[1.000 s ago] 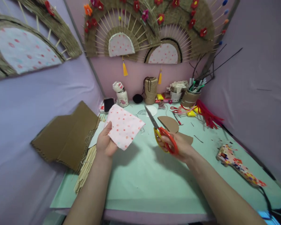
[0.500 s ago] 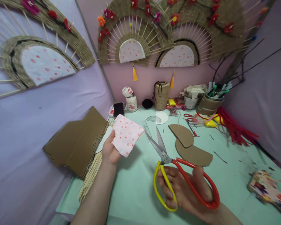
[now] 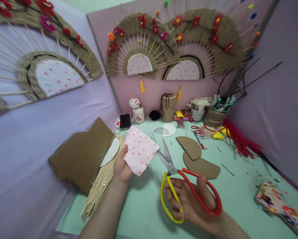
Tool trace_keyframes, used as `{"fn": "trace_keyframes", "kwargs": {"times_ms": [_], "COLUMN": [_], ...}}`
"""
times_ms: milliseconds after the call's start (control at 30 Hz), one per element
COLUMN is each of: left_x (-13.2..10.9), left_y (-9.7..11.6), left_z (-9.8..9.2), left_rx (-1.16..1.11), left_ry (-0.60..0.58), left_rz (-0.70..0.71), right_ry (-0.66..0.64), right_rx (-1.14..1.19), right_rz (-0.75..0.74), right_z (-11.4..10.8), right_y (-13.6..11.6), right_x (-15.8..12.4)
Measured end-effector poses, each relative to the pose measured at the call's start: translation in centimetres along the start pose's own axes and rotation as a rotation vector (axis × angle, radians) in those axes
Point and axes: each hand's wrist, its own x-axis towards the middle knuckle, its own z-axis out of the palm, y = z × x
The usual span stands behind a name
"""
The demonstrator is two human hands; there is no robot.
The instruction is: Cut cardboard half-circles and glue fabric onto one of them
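My left hand (image 3: 121, 165) pinches the left edge of a pale pink piece of fabric (image 3: 140, 150) with red dots, held up above the table. In my right hand (image 3: 188, 202) is a pair of scissors (image 3: 172, 168) with one yellow and one red handle loop. Its blades are spread, and the lower blade's tip meets the right corner of the fabric. Right of the blades, two tan cardboard half-round pieces (image 3: 201, 166) overlap on the table. A white half-round piece (image 3: 111, 152) lies on a bundle of thin sticks (image 3: 98, 189) beside my left forearm.
Folded cardboard (image 3: 81, 152) stands at the left. Along the back are a white jar (image 3: 138, 114), a twine spool (image 3: 168, 108) and a pen holder (image 3: 216, 116). Red pipe cleaners (image 3: 241, 139) lie at right, near a paint-stained object (image 3: 275, 202). Decorated fans (image 3: 139, 39) hang on the walls.
The fabric and my left hand have shifted right, bringing the fabric's corner to the lower scissor blade. The scissors have moved slightly left in view. The camera view has tilted up a little.
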Motion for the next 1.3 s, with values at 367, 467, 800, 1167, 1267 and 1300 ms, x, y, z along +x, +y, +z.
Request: {"fn": "trace_keyframes", "kwargs": {"times_ms": [367,467,800,1167,1267,1300], "left_x": [-0.1,0.0,0.3,0.4,0.3,0.3], "left_y": [-1.1,-1.2,-1.1,-0.7,-0.5,-0.4], "left_z": [-0.9,-1.7,-2.9,-4.0,-3.9,-3.8], "left_rx": [0.059,0.082,0.127,0.046,0.05,0.053], "left_ry": [-0.082,-0.116,-0.176,-0.139,-0.151,-0.158], "left_rz": [0.012,0.019,0.058,0.028,0.033,0.036], "right_ry": [-0.029,-0.053,-0.114,-0.012,-0.017,-0.025], "right_rx": [0.006,0.047,0.105,0.017,0.019,0.019], "right_rz": [-0.019,-0.024,-0.008,-0.003,-0.001,-0.003], "right_z": [0.2,-0.1,-0.3,-0.3,-0.1,-0.1], "right_y": [0.3,0.3,0.2,-0.6,-0.7,-0.6], "right_x": [0.5,0.7,0.8,0.7,0.5,0.5]}}
